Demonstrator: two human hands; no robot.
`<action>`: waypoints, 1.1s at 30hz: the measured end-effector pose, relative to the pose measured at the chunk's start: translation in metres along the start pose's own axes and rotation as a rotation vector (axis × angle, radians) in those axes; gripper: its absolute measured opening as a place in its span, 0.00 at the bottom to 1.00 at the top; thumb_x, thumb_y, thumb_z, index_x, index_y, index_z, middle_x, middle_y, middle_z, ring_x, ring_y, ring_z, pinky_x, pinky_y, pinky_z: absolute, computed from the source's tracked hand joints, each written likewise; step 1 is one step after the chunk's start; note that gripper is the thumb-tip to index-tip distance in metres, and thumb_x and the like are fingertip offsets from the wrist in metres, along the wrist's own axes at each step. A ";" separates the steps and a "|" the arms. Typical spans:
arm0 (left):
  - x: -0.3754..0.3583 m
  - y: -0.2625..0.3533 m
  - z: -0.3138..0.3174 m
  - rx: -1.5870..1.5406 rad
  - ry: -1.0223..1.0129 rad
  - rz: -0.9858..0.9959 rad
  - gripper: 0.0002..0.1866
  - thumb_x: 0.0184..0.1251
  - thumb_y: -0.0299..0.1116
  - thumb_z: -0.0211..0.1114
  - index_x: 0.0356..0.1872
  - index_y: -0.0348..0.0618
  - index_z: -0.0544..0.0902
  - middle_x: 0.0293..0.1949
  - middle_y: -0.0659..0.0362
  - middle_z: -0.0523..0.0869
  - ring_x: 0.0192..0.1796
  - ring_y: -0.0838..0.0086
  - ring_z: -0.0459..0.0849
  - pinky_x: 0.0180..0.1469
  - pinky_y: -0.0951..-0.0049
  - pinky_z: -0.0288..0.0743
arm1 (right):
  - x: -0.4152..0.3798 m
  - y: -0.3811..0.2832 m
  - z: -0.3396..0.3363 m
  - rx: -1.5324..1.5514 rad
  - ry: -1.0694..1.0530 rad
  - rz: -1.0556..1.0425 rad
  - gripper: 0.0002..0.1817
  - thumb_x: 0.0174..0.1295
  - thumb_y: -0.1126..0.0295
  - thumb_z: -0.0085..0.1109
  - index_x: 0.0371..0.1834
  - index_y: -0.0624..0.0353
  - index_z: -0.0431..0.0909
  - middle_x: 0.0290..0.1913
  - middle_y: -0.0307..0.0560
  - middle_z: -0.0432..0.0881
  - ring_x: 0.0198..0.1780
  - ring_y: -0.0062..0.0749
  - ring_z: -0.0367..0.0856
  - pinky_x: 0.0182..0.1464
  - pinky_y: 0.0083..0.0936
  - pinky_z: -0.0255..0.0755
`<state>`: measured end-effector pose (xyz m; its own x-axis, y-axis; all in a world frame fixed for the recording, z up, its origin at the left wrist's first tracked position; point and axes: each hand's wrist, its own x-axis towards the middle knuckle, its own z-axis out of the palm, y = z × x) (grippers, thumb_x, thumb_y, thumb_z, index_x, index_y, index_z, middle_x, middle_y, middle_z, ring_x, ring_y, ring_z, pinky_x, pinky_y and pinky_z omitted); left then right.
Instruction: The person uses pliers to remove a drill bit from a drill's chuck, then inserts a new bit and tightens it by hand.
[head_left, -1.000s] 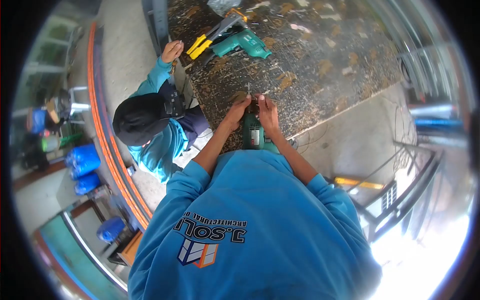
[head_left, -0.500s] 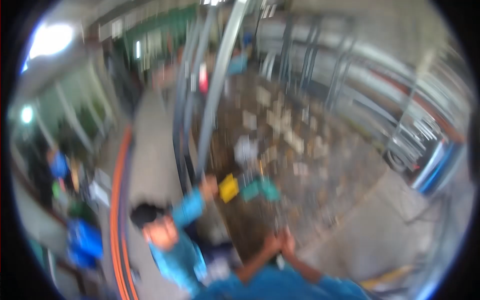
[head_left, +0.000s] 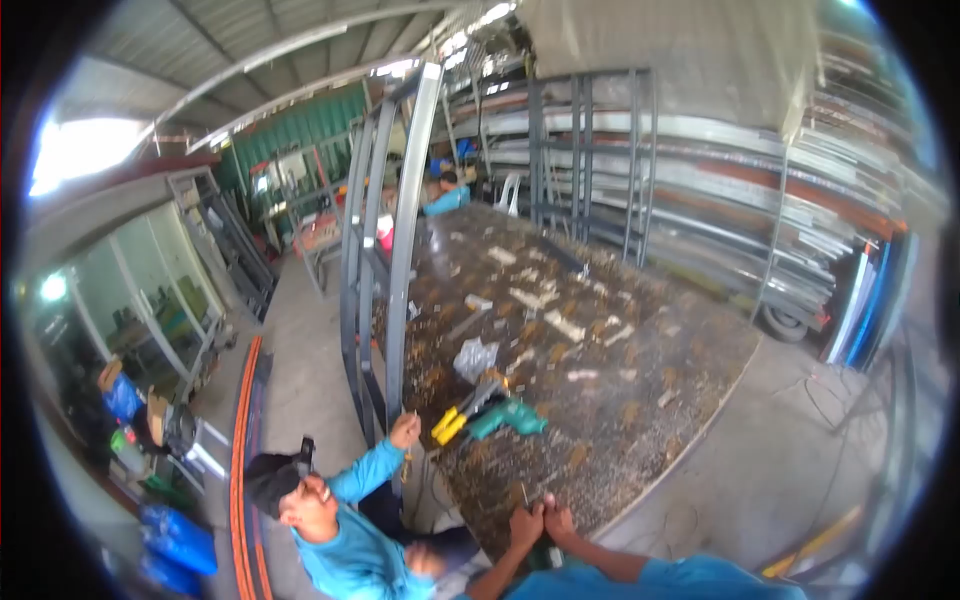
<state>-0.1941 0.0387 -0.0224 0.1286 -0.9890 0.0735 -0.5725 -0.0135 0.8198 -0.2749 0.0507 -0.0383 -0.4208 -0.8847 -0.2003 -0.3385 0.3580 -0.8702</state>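
Side by side at the near edge of the worn brown table are my left hand and my right hand, almost touching. Both have curled fingers. A small thin shape sticks up by the left fingertips, too small to name, and what the right fingers hold, if anything, is hidden. Something dark green shows partly below my wrists. Beyond my hands lies a green power drill. Next to it is a tool with yellow handles, and behind that a crumpled clear plastic bag.
A co-worker in a blue shirt is low at the table's left side, one hand raised near a grey metal frame. Scraps litter the tabletop. Another person is at the far end. Orange bars lie on the floor.
The view has tilted up and steadied from a blur, so more of the roof shows. My hands stay together at the table edge, lower in view. The co-worker's raised hand stays near the frame.
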 end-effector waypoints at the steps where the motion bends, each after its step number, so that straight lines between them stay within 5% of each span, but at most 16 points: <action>1: -0.004 0.021 -0.016 -0.079 -0.180 -0.105 0.26 0.54 0.48 0.54 0.30 0.27 0.80 0.28 0.33 0.79 0.43 0.45 0.79 0.45 0.55 0.72 | -0.005 -0.011 -0.010 0.071 -0.072 0.071 0.32 0.65 0.47 0.34 0.30 0.68 0.77 0.30 0.68 0.78 0.41 0.60 0.76 0.42 0.46 0.67; 2: -0.005 0.029 -0.025 -0.012 -0.282 -0.221 0.27 0.56 0.50 0.52 0.27 0.26 0.80 0.28 0.34 0.79 0.40 0.42 0.78 0.44 0.54 0.72 | -0.010 -0.019 -0.018 0.120 -0.133 0.142 0.33 0.65 0.46 0.35 0.28 0.68 0.78 0.28 0.68 0.78 0.39 0.59 0.78 0.40 0.46 0.68; 3: -0.002 0.002 -0.008 -0.012 -0.138 -0.096 0.29 0.55 0.51 0.53 0.23 0.26 0.79 0.27 0.34 0.79 0.40 0.44 0.79 0.43 0.54 0.73 | -0.002 -0.003 -0.003 0.009 -0.039 0.034 0.32 0.64 0.45 0.37 0.28 0.67 0.78 0.27 0.68 0.77 0.37 0.55 0.78 0.39 0.44 0.68; 4: 0.002 -0.013 0.001 -0.107 -0.171 -0.184 0.30 0.55 0.52 0.54 0.24 0.25 0.79 0.28 0.34 0.79 0.40 0.45 0.80 0.44 0.55 0.73 | -0.014 -0.017 -0.007 -0.015 0.062 -0.031 0.32 0.64 0.46 0.38 0.28 0.69 0.77 0.26 0.67 0.77 0.33 0.55 0.77 0.37 0.44 0.67; 5: 0.001 -0.005 -0.001 -0.072 -0.145 -0.265 0.30 0.54 0.53 0.55 0.26 0.24 0.78 0.29 0.34 0.79 0.40 0.44 0.79 0.43 0.55 0.73 | -0.005 -0.001 0.000 0.047 -0.013 -0.128 0.31 0.65 0.48 0.34 0.30 0.67 0.77 0.31 0.70 0.76 0.38 0.62 0.75 0.39 0.49 0.63; 6: 0.000 0.004 -0.004 -0.049 -0.120 -0.303 0.30 0.54 0.53 0.56 0.27 0.24 0.78 0.30 0.34 0.79 0.40 0.43 0.79 0.42 0.55 0.73 | -0.004 -0.011 -0.010 -0.039 -0.146 -0.051 0.33 0.65 0.46 0.34 0.32 0.72 0.76 0.33 0.71 0.77 0.38 0.64 0.75 0.39 0.48 0.65; 9: 0.006 0.013 -0.011 -0.080 -0.137 -0.232 0.31 0.53 0.56 0.58 0.26 0.27 0.79 0.27 0.37 0.80 0.37 0.46 0.81 0.39 0.57 0.74 | -0.011 -0.033 -0.015 0.007 -0.031 0.030 0.34 0.66 0.46 0.32 0.32 0.72 0.76 0.34 0.71 0.76 0.40 0.65 0.74 0.41 0.47 0.65; 11: 0.020 0.029 -0.022 -0.215 -0.367 -0.340 0.36 0.51 0.63 0.58 0.26 0.28 0.79 0.26 0.40 0.81 0.36 0.50 0.82 0.37 0.59 0.74 | -0.003 -0.045 -0.024 0.081 -0.002 0.009 0.34 0.66 0.46 0.31 0.34 0.71 0.76 0.34 0.71 0.77 0.40 0.65 0.74 0.42 0.47 0.65; 12: 0.022 0.022 -0.013 -0.218 -0.274 -0.275 0.40 0.49 0.67 0.57 0.32 0.28 0.79 0.30 0.42 0.82 0.39 0.54 0.83 0.37 0.63 0.74 | 0.001 -0.043 -0.022 0.057 0.017 0.045 0.33 0.65 0.46 0.32 0.38 0.70 0.76 0.37 0.71 0.77 0.42 0.65 0.73 0.43 0.47 0.65; 15: 0.031 0.009 0.006 -0.077 -0.309 -0.197 0.37 0.55 0.63 0.52 0.41 0.29 0.77 0.40 0.38 0.80 0.45 0.48 0.78 0.45 0.57 0.72 | 0.026 -0.008 -0.002 0.233 0.000 0.075 0.32 0.65 0.47 0.32 0.40 0.68 0.76 0.38 0.69 0.77 0.44 0.64 0.73 0.44 0.48 0.65; 17: 0.034 0.004 0.012 -0.053 -0.322 -0.182 0.34 0.56 0.61 0.53 0.36 0.29 0.79 0.34 0.39 0.81 0.40 0.46 0.80 0.41 0.56 0.74 | 0.024 -0.016 -0.005 0.164 0.024 0.089 0.32 0.65 0.46 0.32 0.39 0.67 0.76 0.38 0.68 0.77 0.43 0.64 0.73 0.44 0.48 0.65; 19: 0.034 -0.006 0.017 0.045 -0.299 -0.056 0.32 0.61 0.58 0.50 0.21 0.31 0.78 0.20 0.46 0.78 0.22 0.56 0.78 0.24 0.58 0.71 | 0.023 -0.019 -0.001 0.096 0.032 0.121 0.32 0.64 0.45 0.32 0.39 0.66 0.76 0.39 0.67 0.77 0.42 0.63 0.74 0.43 0.48 0.65; 29: 0.034 -0.002 0.023 -0.039 -0.211 -0.179 0.32 0.59 0.57 0.52 0.13 0.33 0.74 0.13 0.49 0.73 0.15 0.63 0.71 0.19 0.61 0.67 | 0.026 -0.021 -0.003 -0.095 -0.003 -0.091 0.25 0.64 0.51 0.33 0.35 0.57 0.78 0.34 0.65 0.78 0.39 0.62 0.74 0.41 0.48 0.65; 33: 0.045 0.006 0.003 -0.161 -0.399 -0.313 0.29 0.59 0.56 0.54 0.15 0.36 0.72 0.15 0.54 0.70 0.17 0.68 0.69 0.20 0.62 0.62 | 0.021 -0.041 -0.006 -0.071 0.019 0.013 0.27 0.63 0.48 0.33 0.36 0.58 0.78 0.33 0.63 0.79 0.38 0.63 0.74 0.41 0.49 0.65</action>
<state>-0.1945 -0.0060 -0.0159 -0.0628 -0.9211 -0.3842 -0.4202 -0.3248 0.8473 -0.2747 0.0189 -0.0040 -0.4412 -0.8743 -0.2025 -0.3915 0.3906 -0.8332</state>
